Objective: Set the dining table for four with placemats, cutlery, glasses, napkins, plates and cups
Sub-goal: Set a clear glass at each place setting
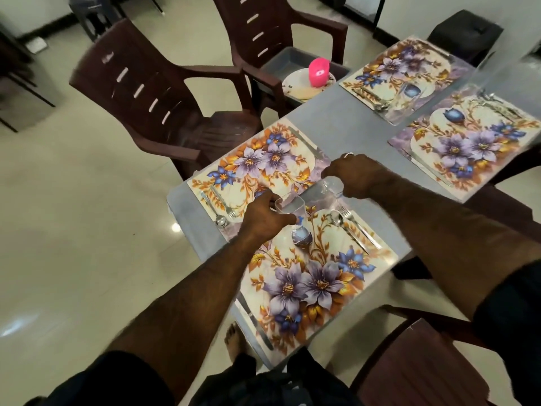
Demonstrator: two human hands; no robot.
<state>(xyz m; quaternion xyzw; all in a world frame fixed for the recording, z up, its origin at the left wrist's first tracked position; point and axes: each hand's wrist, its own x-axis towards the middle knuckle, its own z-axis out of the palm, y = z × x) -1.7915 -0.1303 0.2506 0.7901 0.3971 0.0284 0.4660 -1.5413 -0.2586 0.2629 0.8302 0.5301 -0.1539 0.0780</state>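
Glasses: the left hand (265, 213) grips one glass (289, 205), the right hand (355, 174) another (332, 184).

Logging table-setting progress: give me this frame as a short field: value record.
left hand: grips a clear glass over the near placemat
right hand: grips a second glass from above
placemats laid: four
cutlery: knife, fork and spoon visible on the near placemat
far left placemat: glass already standing on it
stack of plates: on a chair beside the table, pink object on top
napkins, cups: none seen
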